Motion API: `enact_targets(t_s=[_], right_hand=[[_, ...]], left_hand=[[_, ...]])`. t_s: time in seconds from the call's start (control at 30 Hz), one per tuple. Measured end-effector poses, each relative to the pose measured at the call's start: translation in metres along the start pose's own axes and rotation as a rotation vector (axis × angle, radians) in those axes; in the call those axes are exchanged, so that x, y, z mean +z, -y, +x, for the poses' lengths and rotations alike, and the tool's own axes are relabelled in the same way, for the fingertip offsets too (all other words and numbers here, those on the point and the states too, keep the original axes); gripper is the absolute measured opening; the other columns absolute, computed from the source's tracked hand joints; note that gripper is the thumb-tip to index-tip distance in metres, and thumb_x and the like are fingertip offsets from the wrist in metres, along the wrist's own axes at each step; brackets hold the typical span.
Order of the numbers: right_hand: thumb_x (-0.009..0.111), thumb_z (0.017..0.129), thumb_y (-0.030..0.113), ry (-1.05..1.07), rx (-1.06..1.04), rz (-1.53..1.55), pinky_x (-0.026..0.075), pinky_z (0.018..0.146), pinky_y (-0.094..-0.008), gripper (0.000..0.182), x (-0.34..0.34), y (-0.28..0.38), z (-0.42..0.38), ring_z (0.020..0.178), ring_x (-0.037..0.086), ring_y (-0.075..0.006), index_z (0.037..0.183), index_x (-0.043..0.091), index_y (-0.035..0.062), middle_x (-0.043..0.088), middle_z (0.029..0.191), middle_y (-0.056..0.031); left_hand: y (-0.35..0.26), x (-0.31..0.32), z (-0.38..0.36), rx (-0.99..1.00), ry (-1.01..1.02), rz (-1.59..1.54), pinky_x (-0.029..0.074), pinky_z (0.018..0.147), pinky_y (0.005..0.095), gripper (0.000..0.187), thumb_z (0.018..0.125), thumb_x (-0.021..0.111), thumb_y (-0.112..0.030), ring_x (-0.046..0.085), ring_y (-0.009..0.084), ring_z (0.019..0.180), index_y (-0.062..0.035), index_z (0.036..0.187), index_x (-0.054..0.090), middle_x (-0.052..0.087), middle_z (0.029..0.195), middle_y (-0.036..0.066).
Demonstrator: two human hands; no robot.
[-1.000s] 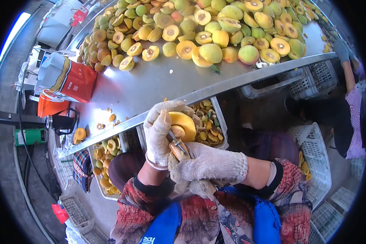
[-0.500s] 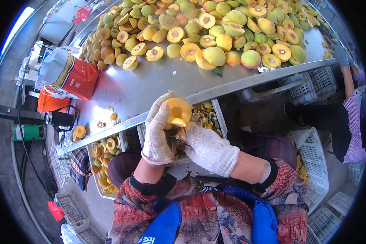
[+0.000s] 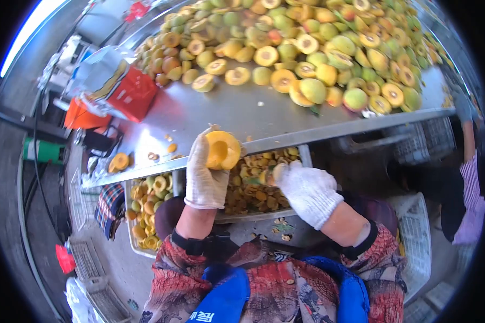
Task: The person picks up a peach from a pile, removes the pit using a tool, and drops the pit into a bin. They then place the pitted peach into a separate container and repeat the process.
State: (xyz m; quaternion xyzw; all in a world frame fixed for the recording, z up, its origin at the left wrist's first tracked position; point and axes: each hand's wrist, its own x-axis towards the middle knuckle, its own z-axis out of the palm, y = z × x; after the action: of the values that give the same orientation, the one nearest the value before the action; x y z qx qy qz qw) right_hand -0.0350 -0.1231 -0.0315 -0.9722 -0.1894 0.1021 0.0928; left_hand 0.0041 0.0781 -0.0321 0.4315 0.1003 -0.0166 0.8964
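My left hand (image 3: pixel 206 182), in a white knit glove, is closed around a yellow peach half (image 3: pixel 231 151). Its hollow, with no stone in it, faces up and to the right. Off to the right, my gloved right hand (image 3: pixel 310 195) is closed on a small metal tool (image 3: pixel 265 176), blurred and mostly hidden by the fingers. Below both hands stands a crate (image 3: pixel 306 156) filled with peach scraps (image 3: pixel 253 198). Across the metal table (image 3: pixel 210 116) lies a large heap of halved peaches (image 3: pixel 307 70), many with stones showing.
A crate (image 3: pixel 128 226) of peach halves stands at lower left, by a plaid bag (image 3: pixel 110 207). On the table's left are a red bag (image 3: pixel 132 97) and a loose peach half (image 3: pixel 120 161). A co-worker's striped sleeve (image 3: pixel 470 180) shows at right, near a white crate (image 3: pixel 415 226).
My hands have moved apart: the right, with the tool, has drawn away from the peach half. My left hand still holds the half, now with its hollow in plain view. The camera view has shifted.
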Motion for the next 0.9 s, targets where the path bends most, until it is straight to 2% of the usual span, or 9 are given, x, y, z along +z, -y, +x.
enact_targets(t_s=[0.2, 0.33, 0.4, 0.47, 0.5, 0.6, 0.67, 0.73, 0.9], right_hand=[[0.055, 0.082, 0.015, 0.032, -0.014, -0.086, 0.054, 0.056, -0.0407, 0.019, 0.003, 0.002, 0.011, 0.072, 0.065, -0.0294, 0.1, 0.057, 0.0094, 0.061, 0.088, -0.0148], [0.063, 0.076, 0.018, 0.065, -0.05, -0.045, 0.054, 0.065, -0.0424, 0.026, 0.019, -0.001, 0.013, 0.077, 0.064, -0.0318, 0.102, 0.06, 0.0137, 0.059, 0.091, -0.0152], [0.063, 0.078, 0.019, 0.046, -0.083, 0.008, 0.053, 0.067, -0.0442, 0.024, 0.016, 0.012, 0.015, 0.078, 0.063, -0.0352, 0.1, 0.059, 0.0107, 0.059, 0.092, -0.0159], [0.063, 0.078, 0.018, -0.055, -0.185, 0.015, 0.053, 0.064, -0.0445, 0.025, 0.024, 0.018, 0.014, 0.076, 0.064, -0.0348, 0.1, 0.056, 0.0081, 0.061, 0.09, -0.014], [0.063, 0.078, 0.018, -0.017, -0.08, 0.045, 0.052, 0.065, -0.0448, 0.024, 0.026, 0.025, 0.016, 0.078, 0.062, -0.0354, 0.099, 0.057, 0.0083, 0.059, 0.089, -0.0145], [0.063, 0.078, 0.017, -0.126, -0.159, 0.112, 0.052, 0.067, -0.0449, 0.023, 0.028, 0.037, 0.016, 0.08, 0.061, -0.0369, 0.098, 0.057, 0.0081, 0.059, 0.09, -0.0163], [0.064, 0.077, 0.014, -0.148, -0.139, 0.138, 0.051, 0.067, -0.0462, 0.024, 0.026, 0.048, 0.016, 0.079, 0.061, -0.0388, 0.099, 0.057, 0.0061, 0.059, 0.09, -0.0188], [0.064, 0.077, 0.012, -0.136, -0.141, 0.14, 0.05, 0.068, -0.0471, 0.025, 0.022, 0.058, 0.017, 0.079, 0.06, -0.0402, 0.099, 0.056, 0.0046, 0.059, 0.09, -0.0202], [0.061, 0.078, 0.009, -0.082, 0.032, 0.266, 0.048, 0.066, -0.0443, 0.021, 0.028, 0.107, 0.021, 0.077, 0.059, -0.0433, 0.094, 0.052, -0.0006, 0.059, 0.082, -0.025]], left_hand=[[-0.075, -0.056, -0.021, 0.309, -0.185, 0.226, 0.049, 0.084, 0.0291, 0.032, 0.093, 0.059, -0.023, 0.056, 0.0148, 0.099, -0.004, 0.118, 0.056, 0.058, 0.104, 0.005], [-0.136, -0.178, -0.043, 0.421, -0.522, 0.548, 0.049, 0.083, 0.0262, 0.029, 0.091, 0.062, -0.018, 0.059, 0.0148, 0.095, -0.0032, 0.116, 0.059, 0.06, 0.102, 0.006], [-0.151, -0.221, -0.067, 0.51, -0.682, 0.818, 0.048, 0.085, 0.0293, 0.036, 0.086, 0.068, -0.02, 0.06, 0.0194, 0.096, -0.0013, 0.115, 0.059, 0.062, 0.105, 0.01], [-0.156, -0.292, -0.094, 0.465, -0.863, 1.271, 0.048, 0.087, 0.0336, 0.043, 0.082, 0.071, -0.022, 0.06, 0.0254, 0.099, -0.0005, 0.117, 0.057, 0.062, 0.108, 0.015], [-0.151, -0.326, -0.104, 0.425, -0.946, 1.495, 0.047, 0.088, 0.0358, 0.047, 0.08, 0.072, -0.023, 0.06, 0.0283, 0.1, -0.0001, 0.118, 0.057, 0.062, 0.11, 0.017], [-0.118, -0.398, -0.136, 0.3, -1.03, 1.883, 0.045, 0.092, 0.0415, 0.051, 0.077, 0.072, -0.024, 0.056, 0.0355, 0.107, -0.0036, 0.12, 0.055, 0.058, 0.113, 0.02], [-0.108, -0.374, -0.149, 0.025, -0.992, 1.747, 0.038, 0.1, 0.045, 0.059, 0.075, 0.072, -0.028, 0.048, 0.0385, 0.118, -0.0066, 0.126, 0.051, 0.05, 0.127, 0.021], [-0.098, -0.347, -0.148, 0.114, -0.935, 2.049, 0.033, 0.103, 0.0508, 0.062, 0.075, 0.073, -0.032, 0.044, 0.038, 0.122, -0.0087, 0.128, 0.051, 0.048, 0.13, 0.02], [-0.073, -0.339, -0.095, 0.307, -0.493, 2.207, 0.028, 0.101, 0.0621, 0.055, 0.078, 0.064, -0.028, 0.042, 0.0386, 0.124, -0.0164, 0.13, 0.05, 0.046, 0.132, 0.018]])
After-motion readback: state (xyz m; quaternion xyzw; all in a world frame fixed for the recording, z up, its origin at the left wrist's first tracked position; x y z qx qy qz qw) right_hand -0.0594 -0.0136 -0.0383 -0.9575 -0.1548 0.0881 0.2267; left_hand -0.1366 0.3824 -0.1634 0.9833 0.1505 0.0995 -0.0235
